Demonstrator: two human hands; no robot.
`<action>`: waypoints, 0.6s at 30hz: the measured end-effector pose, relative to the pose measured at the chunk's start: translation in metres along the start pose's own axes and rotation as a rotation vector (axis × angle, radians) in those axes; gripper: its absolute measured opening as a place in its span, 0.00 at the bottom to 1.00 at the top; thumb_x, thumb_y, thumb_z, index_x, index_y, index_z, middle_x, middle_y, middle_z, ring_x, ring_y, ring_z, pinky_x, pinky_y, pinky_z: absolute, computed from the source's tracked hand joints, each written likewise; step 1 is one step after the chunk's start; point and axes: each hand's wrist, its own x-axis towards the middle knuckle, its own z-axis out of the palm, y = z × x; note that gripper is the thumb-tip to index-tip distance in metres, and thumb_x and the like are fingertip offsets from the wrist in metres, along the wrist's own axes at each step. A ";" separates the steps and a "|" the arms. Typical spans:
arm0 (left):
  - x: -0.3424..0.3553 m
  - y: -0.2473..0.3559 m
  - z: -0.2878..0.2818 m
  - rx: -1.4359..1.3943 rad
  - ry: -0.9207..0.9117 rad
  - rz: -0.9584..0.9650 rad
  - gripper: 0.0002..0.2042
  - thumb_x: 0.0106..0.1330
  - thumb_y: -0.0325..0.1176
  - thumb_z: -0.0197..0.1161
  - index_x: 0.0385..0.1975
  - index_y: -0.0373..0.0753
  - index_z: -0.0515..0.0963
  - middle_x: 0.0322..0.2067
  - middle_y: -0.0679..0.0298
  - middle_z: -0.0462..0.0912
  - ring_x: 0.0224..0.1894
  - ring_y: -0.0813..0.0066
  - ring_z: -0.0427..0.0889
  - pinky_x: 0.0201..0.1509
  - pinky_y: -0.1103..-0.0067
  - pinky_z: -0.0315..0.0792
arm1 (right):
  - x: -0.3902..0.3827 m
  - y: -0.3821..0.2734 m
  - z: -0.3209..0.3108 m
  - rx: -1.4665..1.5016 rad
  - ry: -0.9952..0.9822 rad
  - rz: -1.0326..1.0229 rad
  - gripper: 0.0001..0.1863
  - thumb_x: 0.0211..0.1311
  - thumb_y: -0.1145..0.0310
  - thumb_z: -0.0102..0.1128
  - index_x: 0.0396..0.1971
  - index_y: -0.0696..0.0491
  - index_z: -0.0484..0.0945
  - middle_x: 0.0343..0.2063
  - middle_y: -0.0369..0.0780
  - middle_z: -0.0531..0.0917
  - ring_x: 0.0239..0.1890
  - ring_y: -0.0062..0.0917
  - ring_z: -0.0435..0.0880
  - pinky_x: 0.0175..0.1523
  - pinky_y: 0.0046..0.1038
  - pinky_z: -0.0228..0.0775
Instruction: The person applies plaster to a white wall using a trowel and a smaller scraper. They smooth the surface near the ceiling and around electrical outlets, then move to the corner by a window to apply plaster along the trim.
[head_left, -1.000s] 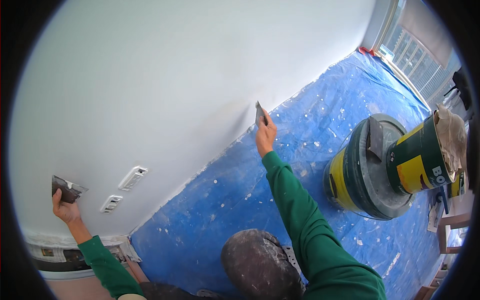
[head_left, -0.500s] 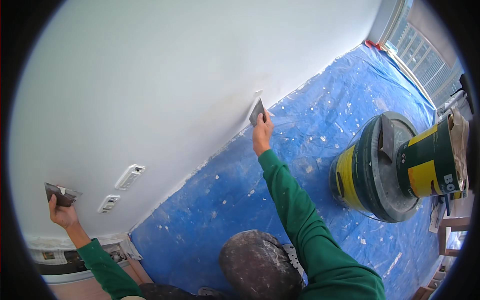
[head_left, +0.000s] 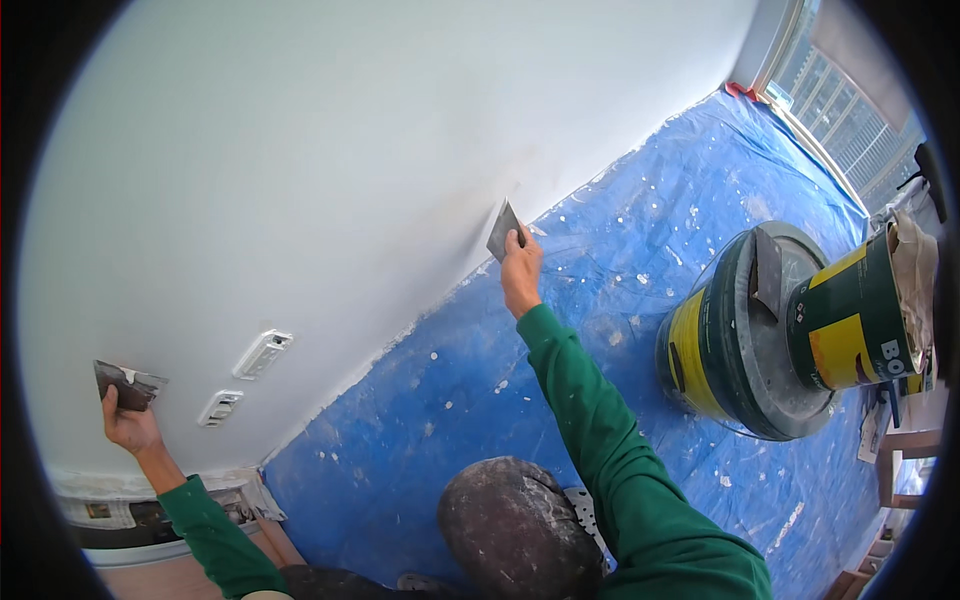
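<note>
My right hand [head_left: 522,268] grips a dark putty knife [head_left: 503,231], its blade against the lower part of the white wall [head_left: 330,180]. A brownish smear shows on the wall just above that blade. Off to the left, my left hand [head_left: 132,424] is closed round a second, wide putty knife [head_left: 127,385] with whitish filler on its blade. That one is held up in front of the wall, left of two white socket plates, an upper one [head_left: 263,354] and a lower one [head_left: 220,408].
Speckled blue plastic sheeting [head_left: 420,440] covers the floor. A large lidded bucket [head_left: 690,350] stands at right, bearing a flat scraper [head_left: 767,272] and a smaller green-and-yellow tub [head_left: 850,320]. My dusty knee [head_left: 515,520] is below; a window [head_left: 850,130] is at far right.
The right putty knife has slid slightly left and down along the wall, and the white streak above its blade has mostly gone. My left hand has shifted a little.
</note>
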 end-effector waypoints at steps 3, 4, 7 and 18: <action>0.003 -0.020 0.002 -0.031 0.008 -0.006 0.18 0.60 0.29 0.60 0.50 0.30 0.73 0.48 0.58 0.78 0.51 0.65 0.75 0.59 0.68 0.65 | 0.033 0.050 -0.045 -0.128 0.077 -0.062 0.20 0.69 0.67 0.47 0.55 0.62 0.72 0.46 0.45 0.80 0.47 0.27 0.77 0.54 0.26 0.66; 0.004 -0.021 0.001 -0.032 0.006 -0.004 0.18 0.60 0.29 0.61 0.50 0.31 0.73 0.48 0.58 0.78 0.51 0.65 0.75 0.59 0.68 0.65 | 0.039 0.062 -0.054 -0.172 0.095 -0.079 0.20 0.69 0.67 0.46 0.56 0.62 0.72 0.47 0.45 0.80 0.48 0.28 0.77 0.55 0.26 0.66; -0.001 -0.009 0.006 -0.003 0.028 0.003 0.19 0.59 0.29 0.61 0.50 0.31 0.73 0.48 0.58 0.78 0.52 0.65 0.75 0.59 0.67 0.65 | 0.039 0.067 -0.051 -0.189 0.078 -0.054 0.20 0.69 0.68 0.46 0.56 0.60 0.72 0.48 0.45 0.80 0.47 0.28 0.77 0.54 0.26 0.66; -0.001 -0.010 0.003 -0.005 0.001 0.002 0.20 0.60 0.29 0.60 0.52 0.30 0.71 0.50 0.58 0.77 0.53 0.64 0.74 0.61 0.66 0.64 | 0.030 0.056 0.036 -0.458 0.245 -0.172 0.20 0.68 0.68 0.45 0.58 0.55 0.71 0.43 0.46 0.73 0.47 0.36 0.73 0.53 0.32 0.64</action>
